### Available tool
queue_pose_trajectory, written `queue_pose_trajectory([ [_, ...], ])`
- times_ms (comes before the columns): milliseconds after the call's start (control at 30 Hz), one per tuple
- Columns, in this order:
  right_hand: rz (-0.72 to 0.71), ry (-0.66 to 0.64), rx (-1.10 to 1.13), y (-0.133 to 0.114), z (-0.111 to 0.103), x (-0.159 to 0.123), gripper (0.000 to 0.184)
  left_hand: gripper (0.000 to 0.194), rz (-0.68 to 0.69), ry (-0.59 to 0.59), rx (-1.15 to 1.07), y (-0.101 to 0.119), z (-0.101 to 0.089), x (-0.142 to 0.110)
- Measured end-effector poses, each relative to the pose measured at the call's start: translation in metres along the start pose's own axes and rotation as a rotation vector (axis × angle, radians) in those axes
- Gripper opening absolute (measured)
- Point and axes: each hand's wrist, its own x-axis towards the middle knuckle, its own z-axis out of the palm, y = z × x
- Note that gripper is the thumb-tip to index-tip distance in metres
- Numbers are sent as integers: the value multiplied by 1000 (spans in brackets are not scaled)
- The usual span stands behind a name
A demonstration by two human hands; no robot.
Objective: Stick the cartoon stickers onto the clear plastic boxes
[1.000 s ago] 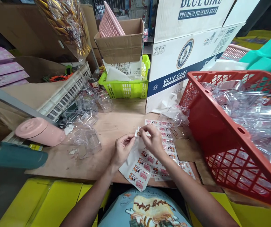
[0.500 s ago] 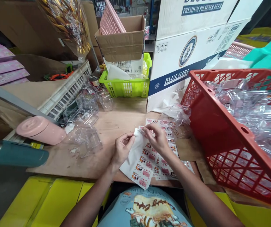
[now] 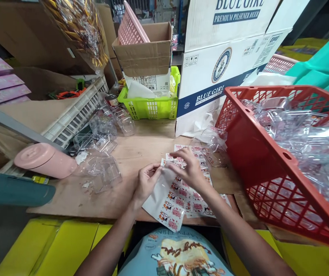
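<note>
A sticker sheet (image 3: 172, 209) printed with cartoon animals and pink patterns lies tilted near the table's front edge; its left strip is blank white. My left hand (image 3: 148, 183) pinches the top corner of this sheet between thumb and fingers. Just to the right, my right hand (image 3: 189, 170) hovers over the sheet, thumb and index finger spread apart, the thumb tip close to the pinched corner. No sticker can be made out on the right fingers. More printed sticker sheets (image 3: 207, 180) lie underneath, partly covered by my right hand and forearm.
A red crate (image 3: 239, 130) full of clear plastic containers (image 3: 310, 134) stands at the right. Loose clear containers (image 3: 105, 174) lie at the left, beside a pink tumbler (image 3: 46, 160) and a teal bottle (image 3: 23, 191). A green basket (image 3: 149, 109) and a white carton (image 3: 201, 69) stand behind.
My right thumb and index finger have gone from close together to spread apart near the sheet's top. My left hand keeps its pinch on the corner. The camera view has shifted slightly.
</note>
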Motion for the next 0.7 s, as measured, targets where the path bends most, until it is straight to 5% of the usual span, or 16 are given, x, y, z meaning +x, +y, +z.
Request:
queue_pose_trajectory([
  [100, 25, -5, 43, 1, 9, -5, 23, 24, 22, -33, 23, 1, 3, -2],
  [267, 128, 239, 136, 3, -7, 7, 29, 25, 37, 26, 181, -10, -9, 3],
  [433, -57, 423, 74, -17, -14, 5, 18, 36, 177, 131, 259, 10, -4, -4],
  [533, -329, 301, -144, -22, -8, -7, 9, 56, -65, -213, -91, 37, 11, -10],
  [600, -492, 141, -244, -20, -8, -16, 19, 68, -299, -398, -432, 51, 18, -11],
  [700, -528, -3, -243, -15, -12, -28, 29, 35, -406, -334, -669, 57, 19, -7],
])
